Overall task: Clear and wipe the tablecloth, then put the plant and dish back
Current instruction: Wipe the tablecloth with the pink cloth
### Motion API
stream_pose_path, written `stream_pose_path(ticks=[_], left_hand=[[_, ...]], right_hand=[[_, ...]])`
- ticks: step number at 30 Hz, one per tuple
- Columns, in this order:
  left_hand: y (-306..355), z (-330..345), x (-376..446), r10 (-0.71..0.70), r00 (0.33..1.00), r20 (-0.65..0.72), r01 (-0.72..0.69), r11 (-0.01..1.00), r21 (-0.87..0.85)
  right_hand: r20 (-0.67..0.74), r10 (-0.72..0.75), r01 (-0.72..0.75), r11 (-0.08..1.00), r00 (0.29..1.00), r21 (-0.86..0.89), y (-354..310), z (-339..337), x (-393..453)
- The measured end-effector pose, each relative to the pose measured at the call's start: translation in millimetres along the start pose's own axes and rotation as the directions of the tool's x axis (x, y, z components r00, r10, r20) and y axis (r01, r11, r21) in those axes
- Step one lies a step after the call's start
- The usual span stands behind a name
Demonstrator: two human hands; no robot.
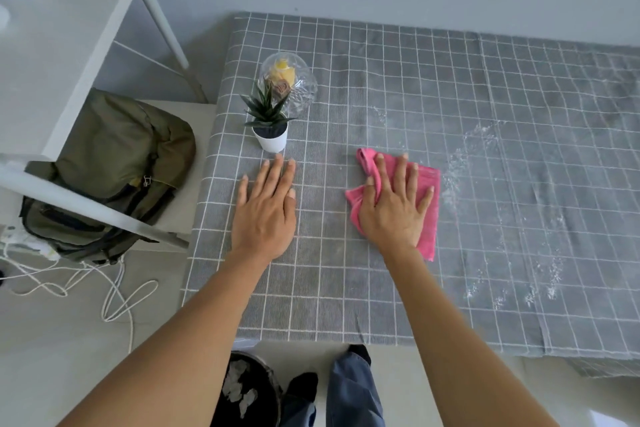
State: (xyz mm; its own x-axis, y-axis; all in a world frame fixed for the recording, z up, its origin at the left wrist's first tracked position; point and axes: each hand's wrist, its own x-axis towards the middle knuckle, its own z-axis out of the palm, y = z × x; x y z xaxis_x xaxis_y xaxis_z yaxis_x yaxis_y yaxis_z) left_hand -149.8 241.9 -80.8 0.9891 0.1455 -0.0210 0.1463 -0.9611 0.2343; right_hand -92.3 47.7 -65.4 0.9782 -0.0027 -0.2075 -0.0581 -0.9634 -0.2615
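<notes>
Wiping: you had your right hand [394, 204] pressed flat, fingers spread, on the pink cloth [427, 198] at the middle of the frame; nothing was clenched, the cloth was pinned under your palm rather than grasped.
Left hand: your left hand [266, 208] lay flat with straight fingers on the tablecloth [346, 288], holding nothing, apparently steadying the fabric.
Cloth: soft and limp, bunched at its upper left corner; it would likely have folded under a sideways push, so a broad flat palm suited it.
Tablecloth: thin checked fabric, likely to slide or wrinkle; white powdery streaks [485, 139] remained right of the cloth.
Plant [268, 121]: small spiky succulent in a white pot, just above your left fingertips; light, probably tippy, best taken round the pot, not the leaves.
Dish [289, 83]: clear cut glass, touching or just behind the plant, upper middle-left; fragile and slippery, best lifted from its base with both hands.
</notes>
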Motion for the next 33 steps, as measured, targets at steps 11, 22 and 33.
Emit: stream_pose_path(ticks=[11, 22, 33], left_hand=[[0, -2, -1, -0.015, 1.000, 0.001, 0.016, 1.000, -0.016], [0, -1, -1, -0.014, 1.000, -0.003, 0.014, 1.000, 0.006], [0, -1, -1, -0.029, 1.000, -0.007, 0.029, 1.000, -0.012]], right_hand=[[0.084, -0.277, 0.284, 0.955, 0.957, -0.083, -18, 5, -1], [0.081, -0.279, 0.283, 0.958, 0.957, -0.053, -51, 16, -28], [0.009, 0.044, -0.043, 0.999, 0.999, -0.023, 23, -17, 29]])
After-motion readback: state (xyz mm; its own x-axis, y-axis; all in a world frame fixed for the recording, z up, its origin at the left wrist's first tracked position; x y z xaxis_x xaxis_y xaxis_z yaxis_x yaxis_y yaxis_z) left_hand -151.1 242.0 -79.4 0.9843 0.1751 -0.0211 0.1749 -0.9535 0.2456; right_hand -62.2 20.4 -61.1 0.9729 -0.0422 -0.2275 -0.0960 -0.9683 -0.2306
